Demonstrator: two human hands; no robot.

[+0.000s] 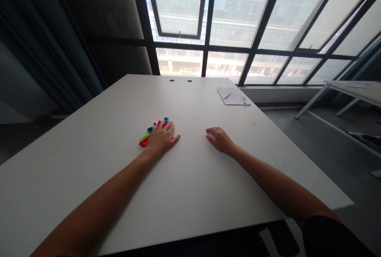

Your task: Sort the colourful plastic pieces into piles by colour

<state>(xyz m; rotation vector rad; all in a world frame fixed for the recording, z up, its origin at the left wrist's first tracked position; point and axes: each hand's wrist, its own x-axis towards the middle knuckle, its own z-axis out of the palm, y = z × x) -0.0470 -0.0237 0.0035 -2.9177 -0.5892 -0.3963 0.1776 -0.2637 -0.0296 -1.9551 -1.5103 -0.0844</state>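
My left hand (160,138) lies palm down over a small heap of coloured plastic pieces, its fingers spread and the thumb out to the right. Red pieces (143,142), a green piece (143,138) and blue pieces (166,119) stick out around the hand; their exact kind is too small to tell, and the rest of the heap is hidden under the palm. To the right, my right hand (220,139) rests on the white table (190,177), fingers loosely bent and pointing left, with thumb and forefinger apart. Nothing shows between its fingers.
Sheets of paper (230,95) with a pen (244,100) and another slim item lie at the table's far right. Two dark round cable holes (189,81) sit near the far edge. A second table (357,90) stands to the right, and a dark curtain (50,39) hangs left.
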